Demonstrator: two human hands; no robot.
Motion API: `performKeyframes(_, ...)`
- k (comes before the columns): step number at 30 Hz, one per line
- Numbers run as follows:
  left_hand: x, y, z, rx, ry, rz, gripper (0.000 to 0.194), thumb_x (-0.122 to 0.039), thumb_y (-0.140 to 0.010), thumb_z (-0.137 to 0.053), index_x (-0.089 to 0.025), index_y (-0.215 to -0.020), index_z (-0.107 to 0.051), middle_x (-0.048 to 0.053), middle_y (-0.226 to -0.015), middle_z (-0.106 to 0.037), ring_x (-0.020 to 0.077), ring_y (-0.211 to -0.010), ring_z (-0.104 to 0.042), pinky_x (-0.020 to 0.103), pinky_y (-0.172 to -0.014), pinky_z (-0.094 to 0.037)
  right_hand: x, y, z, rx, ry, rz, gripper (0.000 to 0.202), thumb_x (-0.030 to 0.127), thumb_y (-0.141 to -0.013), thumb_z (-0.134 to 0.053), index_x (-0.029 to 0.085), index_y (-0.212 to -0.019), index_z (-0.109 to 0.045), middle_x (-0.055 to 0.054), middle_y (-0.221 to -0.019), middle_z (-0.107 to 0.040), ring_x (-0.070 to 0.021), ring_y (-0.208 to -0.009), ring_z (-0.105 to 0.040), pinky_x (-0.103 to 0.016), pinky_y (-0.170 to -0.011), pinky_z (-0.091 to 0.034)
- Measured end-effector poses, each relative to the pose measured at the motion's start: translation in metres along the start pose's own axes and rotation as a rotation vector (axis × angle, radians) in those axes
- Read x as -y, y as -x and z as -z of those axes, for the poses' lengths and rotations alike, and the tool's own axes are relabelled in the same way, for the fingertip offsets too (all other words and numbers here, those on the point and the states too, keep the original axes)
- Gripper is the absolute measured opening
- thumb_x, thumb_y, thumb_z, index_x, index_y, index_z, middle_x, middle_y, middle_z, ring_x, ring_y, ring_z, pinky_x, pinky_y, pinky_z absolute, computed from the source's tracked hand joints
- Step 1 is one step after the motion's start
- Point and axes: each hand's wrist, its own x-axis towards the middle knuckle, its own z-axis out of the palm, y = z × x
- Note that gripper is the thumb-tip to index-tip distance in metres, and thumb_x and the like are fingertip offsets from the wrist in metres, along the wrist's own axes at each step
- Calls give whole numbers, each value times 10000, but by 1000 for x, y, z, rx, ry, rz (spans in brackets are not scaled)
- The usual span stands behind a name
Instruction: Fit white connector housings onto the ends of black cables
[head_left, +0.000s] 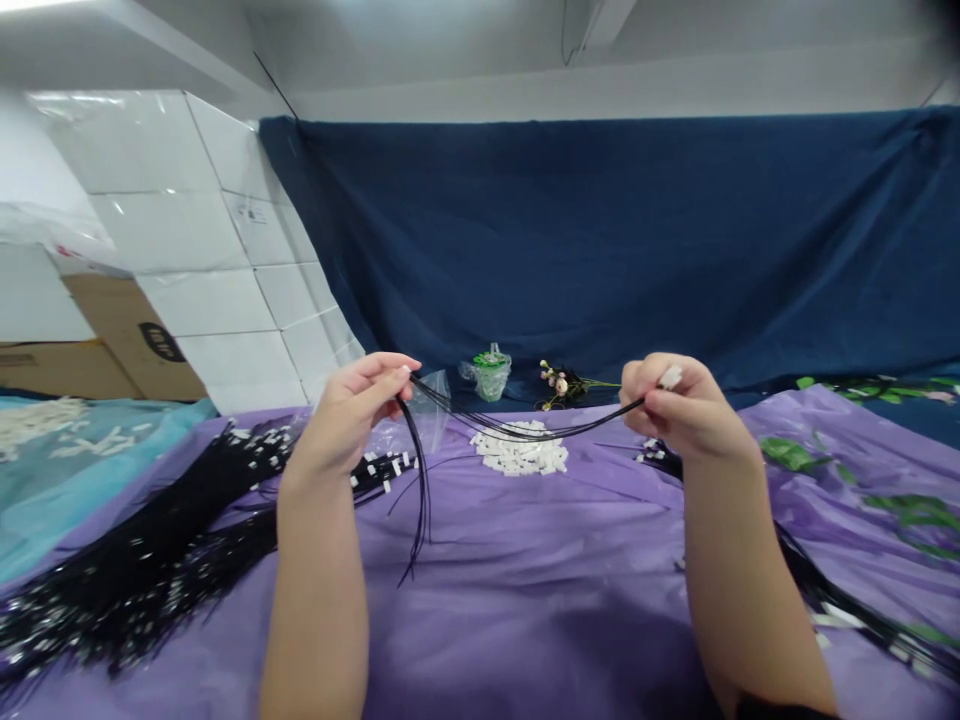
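Note:
A small bundle of thin black cables (pixel 517 432) stretches between my two hands, sagging a little in the middle. My left hand (pixel 360 410) pinches the bundle between thumb and fingers, and loose ends hang down below it. On the other side, my right hand (pixel 679 405) is closed round the bundle's other end, where a white connector piece (pixel 670 377) shows at the fingers. Behind the cables, a pile of small white plastic pieces (pixel 523 455) lies on the purple cloth (pixel 525 580).
Large bundles of black cables with white ends (pixel 150 540) lie at the left, more cables (pixel 862 620) at the right. A green-topped cup (pixel 491 375) and artificial flowers (pixel 561 385) stand before a dark blue curtain (pixel 600 240). White boxes (pixel 195 235) are stacked at the left.

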Motion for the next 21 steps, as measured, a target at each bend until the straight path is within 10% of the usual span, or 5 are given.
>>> performKeyframes(6,3,10,-29,248,-12,5,231,-294,-799,-703,-162,-986,-673,5,-674,-631,97,-662,-585,222,-660,-469,-20,-18,-36,-298,-218,-52,332,510,-740,-736,228,-769,-564,79,-604,-481,-68,-472,-524,-212,-471,-495)
performKeyframes(10,5,17,-51,383,21,70,258,-264,-813,-691,-164,-1046,-642,27,-756,-676,118,-737,-626,246,-710,-494,-29,-18,-49,-279,-47,-33,237,433,-779,-718,210,-783,-640,87,-526,-445,-20,-342,-306,-170,-338,-234)
performKeyframes(21,9,23,-70,445,149,185,170,-304,-844,-649,-155,-884,-578,4,-696,-626,116,-702,-620,278,-727,-507,-32,-11,-59,-141,511,157,190,353,-827,-685,179,-757,-714,38,-549,-486,-60,-493,-362,-225,-450,-264)
